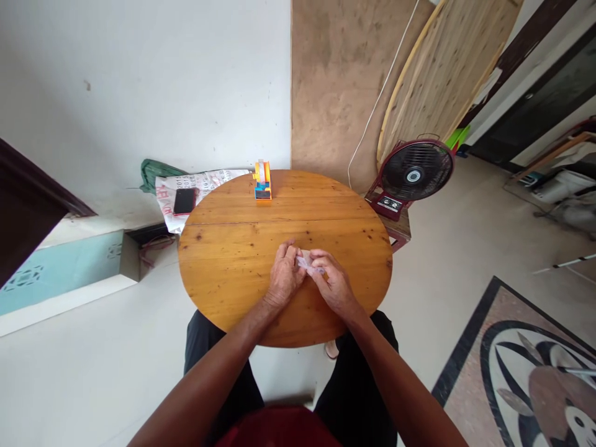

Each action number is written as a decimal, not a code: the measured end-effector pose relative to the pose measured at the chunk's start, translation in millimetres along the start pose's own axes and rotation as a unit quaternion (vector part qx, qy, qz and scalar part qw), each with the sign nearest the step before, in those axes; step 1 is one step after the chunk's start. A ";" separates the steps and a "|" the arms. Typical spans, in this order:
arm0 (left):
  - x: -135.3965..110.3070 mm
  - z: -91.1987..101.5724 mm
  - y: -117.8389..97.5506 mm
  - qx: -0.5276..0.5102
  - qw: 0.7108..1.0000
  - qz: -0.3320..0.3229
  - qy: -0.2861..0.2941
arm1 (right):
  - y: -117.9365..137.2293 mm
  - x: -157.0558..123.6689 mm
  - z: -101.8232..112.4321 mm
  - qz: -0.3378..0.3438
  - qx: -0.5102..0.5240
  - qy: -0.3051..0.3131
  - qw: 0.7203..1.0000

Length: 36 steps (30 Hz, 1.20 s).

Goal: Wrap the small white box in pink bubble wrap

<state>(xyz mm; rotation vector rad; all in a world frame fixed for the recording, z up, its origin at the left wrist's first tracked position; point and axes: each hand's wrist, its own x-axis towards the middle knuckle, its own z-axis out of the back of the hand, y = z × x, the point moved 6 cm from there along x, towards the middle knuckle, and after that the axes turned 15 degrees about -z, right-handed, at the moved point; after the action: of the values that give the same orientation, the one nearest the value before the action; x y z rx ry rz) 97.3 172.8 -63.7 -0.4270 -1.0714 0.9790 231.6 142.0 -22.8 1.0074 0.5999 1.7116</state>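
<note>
Between my two hands, over the near middle of the oval wooden table (233,267), is a small, thin, see-through plastic piece (308,262), whitish with a faint purple tint; its exact kind cannot be made out. My left hand (285,273) grips its left side with curled fingers. On the right side, my right hand (331,280) pinches it between thumb and fingers. Part of the piece is hidden by the fingers. At the table's far edge stands an orange and blue tape dispenser (262,181) with a roll of tape on it, apart from both hands.
Left of the table, a phone (185,202) lies on a printed white sack (170,186), beside a green bag (158,174). A dark red fan (414,174) stands on a wooden stool (398,230) at the right. A white wall (186,81) rises behind the table.
</note>
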 end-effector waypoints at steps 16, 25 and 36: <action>-12.8 26.3 -11.3 0.135 0.964 -0.181 0.140 | -8.1 -18.3 -15.2 0.076 -0.135 0.002 0.988; -18.0 26.2 3.2 0.204 0.930 -0.247 0.179 | -12.4 -24.7 -25.9 0.097 -0.233 0.022 0.967; 6.5 -1.6 12.6 0.011 0.948 -0.206 0.242 | -13.3 -22.5 -22.0 0.068 -0.165 0.029 0.984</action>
<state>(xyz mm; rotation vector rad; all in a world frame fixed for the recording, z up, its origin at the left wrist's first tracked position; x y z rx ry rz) 93.8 185.1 -69.9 -0.3782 -0.6623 0.4754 222.8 127.4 -52.4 0.7790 0.2737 1.8904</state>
